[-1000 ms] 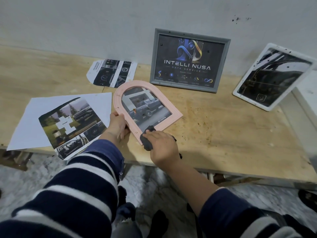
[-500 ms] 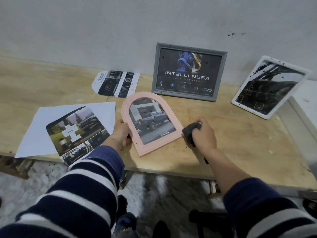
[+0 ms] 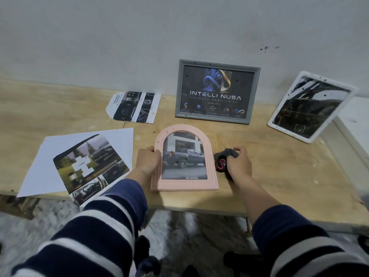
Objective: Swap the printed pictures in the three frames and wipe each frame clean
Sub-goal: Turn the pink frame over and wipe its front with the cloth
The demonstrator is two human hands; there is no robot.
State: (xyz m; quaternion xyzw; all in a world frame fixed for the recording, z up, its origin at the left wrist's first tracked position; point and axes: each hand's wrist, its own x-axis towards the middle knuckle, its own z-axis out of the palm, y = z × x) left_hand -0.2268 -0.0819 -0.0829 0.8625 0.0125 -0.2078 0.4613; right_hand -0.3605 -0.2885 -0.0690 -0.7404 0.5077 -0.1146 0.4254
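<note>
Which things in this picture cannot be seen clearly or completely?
Head view, the only one:
- Cloth: mostly covered by the right hand that grips it.
- Pink frame: its left edge is covered by the left hand.
- Gray frame: the small captions under its icons are too small to read.
- White frame: its picture is dark with glare, subject unclear.
- Large printed sheet: its near corner is covered by the left sleeve.

Matt pink frame [image 3: 184,156], raw-wood table [image 3: 279,176]

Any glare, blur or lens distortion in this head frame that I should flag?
Head view: glare washes over the white frame, hiding its print; the pink arched frame and grey frame read clearly; the floor under the table edge is smeared; wide-angle bending curves the table's back edge.
</note>
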